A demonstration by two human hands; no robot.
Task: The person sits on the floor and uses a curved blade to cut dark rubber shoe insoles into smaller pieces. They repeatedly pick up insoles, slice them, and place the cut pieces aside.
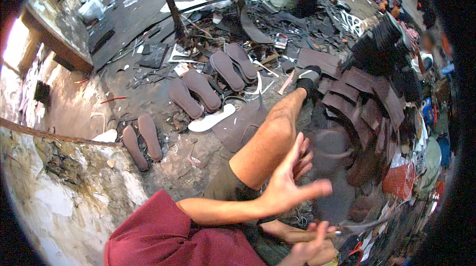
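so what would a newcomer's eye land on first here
Probably the brown soles lying in pairs on the littered floor, left of the bare leg, with a white sole beside them. Then the spread left hand at lower centre, and the red basket at lower right.

Dark grey sole-like piece (331,149), rounded far end, blurred, just right of the left hand (283,184), contact unclear; thin rod (337,233), pale tip, lying crosswise by the right hand (316,249), grip unclear
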